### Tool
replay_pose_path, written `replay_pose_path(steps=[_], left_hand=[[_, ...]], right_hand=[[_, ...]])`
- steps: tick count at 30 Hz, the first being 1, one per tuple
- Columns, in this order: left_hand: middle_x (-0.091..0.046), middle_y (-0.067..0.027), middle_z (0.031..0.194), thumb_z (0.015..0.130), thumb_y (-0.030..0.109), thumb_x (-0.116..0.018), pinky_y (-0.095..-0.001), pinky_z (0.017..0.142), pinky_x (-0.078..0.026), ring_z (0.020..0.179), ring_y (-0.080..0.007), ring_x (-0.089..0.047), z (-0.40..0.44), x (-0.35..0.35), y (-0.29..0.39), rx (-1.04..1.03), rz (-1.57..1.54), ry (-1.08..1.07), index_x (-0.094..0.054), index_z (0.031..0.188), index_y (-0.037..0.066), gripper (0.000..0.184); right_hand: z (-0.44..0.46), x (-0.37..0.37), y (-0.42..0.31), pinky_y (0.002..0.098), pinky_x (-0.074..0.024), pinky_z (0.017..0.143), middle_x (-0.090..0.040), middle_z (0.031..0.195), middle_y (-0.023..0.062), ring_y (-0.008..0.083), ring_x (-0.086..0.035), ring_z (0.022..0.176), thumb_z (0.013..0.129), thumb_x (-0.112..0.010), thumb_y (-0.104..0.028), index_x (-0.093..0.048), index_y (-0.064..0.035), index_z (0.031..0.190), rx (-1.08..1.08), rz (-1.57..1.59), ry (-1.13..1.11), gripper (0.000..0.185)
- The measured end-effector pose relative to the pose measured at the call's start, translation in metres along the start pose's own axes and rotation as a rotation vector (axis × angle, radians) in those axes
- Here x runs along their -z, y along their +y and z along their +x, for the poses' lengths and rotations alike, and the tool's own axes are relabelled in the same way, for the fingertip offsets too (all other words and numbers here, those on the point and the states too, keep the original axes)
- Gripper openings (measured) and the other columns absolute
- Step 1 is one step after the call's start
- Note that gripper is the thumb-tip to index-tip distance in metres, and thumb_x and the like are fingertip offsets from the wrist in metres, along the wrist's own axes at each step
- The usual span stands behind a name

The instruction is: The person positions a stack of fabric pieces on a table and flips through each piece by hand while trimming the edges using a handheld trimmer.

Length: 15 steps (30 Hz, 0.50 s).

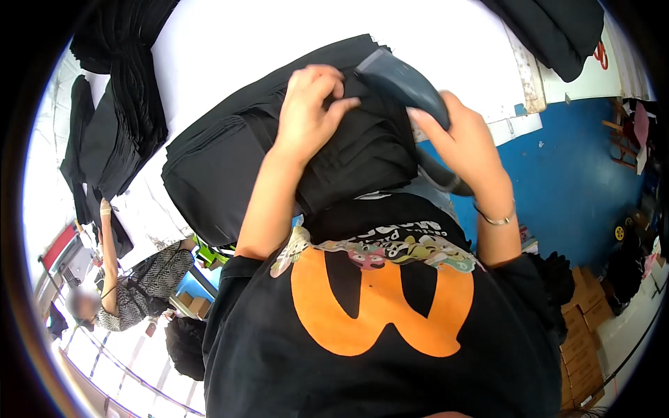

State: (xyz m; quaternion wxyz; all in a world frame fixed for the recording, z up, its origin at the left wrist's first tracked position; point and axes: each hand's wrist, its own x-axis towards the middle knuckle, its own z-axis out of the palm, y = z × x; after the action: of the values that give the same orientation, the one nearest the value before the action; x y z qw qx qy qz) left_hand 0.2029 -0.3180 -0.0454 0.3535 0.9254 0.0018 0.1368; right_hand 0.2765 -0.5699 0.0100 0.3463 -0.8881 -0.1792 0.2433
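Note:
My right hand [465, 139] is wrapped around a dark hair clipper [401, 75], whose flat head points up and left over the cloth. A stack of folded black fabric pieces [230, 164] lies in front of me at the table's near edge. Above the stack is my left hand [310, 104], its fingers loosely curled and the thumb apart from them. Nothing shows between those fingers, though the fingertips are slightly blurred. Below my right hand, a dark curved piece [442, 174] is partly hidden, and I cannot tell what it is.
Bundled black fabric [129, 118] lies at the table's left, and more black fabric [550, 31] at the upper right. A co-worker [143, 285] reaches toward the left bundle. Brown cardboard boxes [582, 341] are stacked at the lower right. The table [279, 35] is white.

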Motion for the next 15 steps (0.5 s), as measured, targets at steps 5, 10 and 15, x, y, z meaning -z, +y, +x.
replay_pose_path(steps=[5, 10, 15], left_hand=[[-0.070, -0.0066, 0.081, 0.093, 0.024, -0.072, -0.0321, 0.067, -0.053, 0.071, -0.0185, -0.066, 0.000, 0.021, 0.000, 0.509, -0.088, -0.367, -0.072, 0.100, 0.006, 0.019], [-0.062, -0.0075, 0.102, 0.086, 0.024, -0.079, -0.0399, 0.076, -0.055, 0.084, -0.0296, -0.066, 0.009, -0.017, 0.008, 0.143, 0.387, -0.104, -0.072, 0.105, 0.007, 0.026], [-0.065, -0.0096, 0.099, 0.077, 0.014, -0.086, -0.0418, 0.083, -0.053, 0.095, -0.0311, -0.065, 0.008, -0.026, 0.002, 0.018, 0.232, -0.010, -0.071, 0.108, 0.005, 0.036]], right_hand=[[-0.017, 0.011, 0.021, 0.0351, -0.0485, 0.060, -0.062, 0.069, 0.0145, 0.0222, -0.061, 0.062, 0.098, -0.068, -0.041, -0.066, 0.0034, 0.101, -0.043, 0.015, -0.079, 0.044], [0.006, 0.002, 0.012, 0.0365, -0.0487, 0.060, -0.060, 0.068, 0.0177, 0.0241, -0.059, 0.060, 0.098, -0.068, -0.045, -0.064, 0.0047, 0.095, -0.098, 0.170, -0.028, 0.050], [-0.023, 0.019, 0.032, 0.0359, -0.0493, 0.062, -0.062, 0.070, 0.0163, 0.0226, -0.060, 0.062, 0.097, -0.069, -0.044, -0.065, 0.0060, 0.098, -0.148, 0.099, -0.117, 0.050]])
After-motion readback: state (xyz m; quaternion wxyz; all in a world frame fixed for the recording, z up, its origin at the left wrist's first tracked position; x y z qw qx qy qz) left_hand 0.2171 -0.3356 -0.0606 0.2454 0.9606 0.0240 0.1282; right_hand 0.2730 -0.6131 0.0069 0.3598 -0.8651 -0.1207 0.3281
